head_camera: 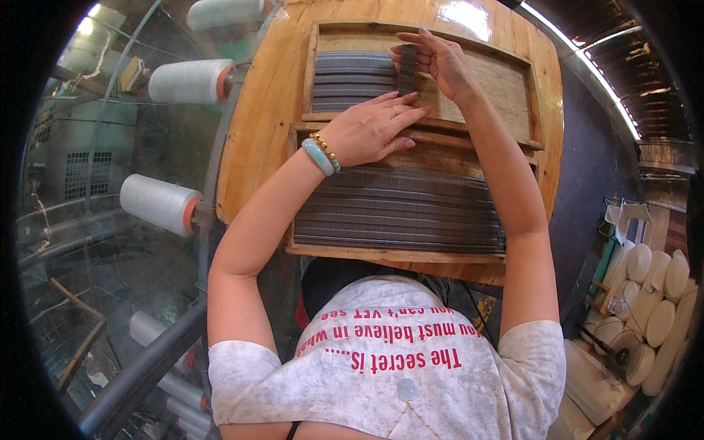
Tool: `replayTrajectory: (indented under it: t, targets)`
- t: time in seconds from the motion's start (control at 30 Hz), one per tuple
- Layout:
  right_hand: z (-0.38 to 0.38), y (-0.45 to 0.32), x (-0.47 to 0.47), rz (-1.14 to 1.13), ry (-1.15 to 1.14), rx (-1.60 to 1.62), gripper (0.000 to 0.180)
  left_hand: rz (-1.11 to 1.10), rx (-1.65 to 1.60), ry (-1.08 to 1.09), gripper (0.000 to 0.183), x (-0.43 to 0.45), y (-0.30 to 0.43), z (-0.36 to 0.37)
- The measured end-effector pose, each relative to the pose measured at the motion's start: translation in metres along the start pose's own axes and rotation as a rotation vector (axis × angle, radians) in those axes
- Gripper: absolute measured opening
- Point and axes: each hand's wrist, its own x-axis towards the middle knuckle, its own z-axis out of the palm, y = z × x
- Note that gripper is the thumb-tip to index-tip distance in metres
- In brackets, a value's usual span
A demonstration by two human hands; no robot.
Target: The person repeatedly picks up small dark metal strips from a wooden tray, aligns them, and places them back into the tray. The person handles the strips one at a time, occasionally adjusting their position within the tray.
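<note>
Two shallow wooden trays lie on a varnished wooden table. The far tray [484, 82] has rows of thin dark grey strips [352, 80] packed in its left part and bare wood to the right. My right hand [443, 63] is at the right end of these rows, its fingers around a small dark stack of strips [407, 69] standing by the row ends. My left hand [374, 129] lies palm down over the far tray's near edge, fingertips close to the stack's lower end. Long rows of similar dark strips [396, 209] fill most of the near tray [385, 254].
Large thread cones [190, 81] stick out along a metal frame left of the wooden table [242, 137]. A dark metal bar [148, 368] crosses at lower left. Pale rolls [638, 264] and a small fan [623, 356] are at the right.
</note>
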Motion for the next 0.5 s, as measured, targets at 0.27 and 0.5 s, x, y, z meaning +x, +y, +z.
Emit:
replayTrajectory:
  t: [0.27,0.5]
  targets:
    - [-0.004,0.003,0.004,-0.005,0.010,-0.040,0.044,-0.073,-0.049,0.020,0.053,-0.002,0.001,0.000]
    - [-0.011,0.006,0.018,-0.018,0.062,-0.005,0.040,-0.112,-0.104,0.008,0.053,-0.001,0.001,0.000]
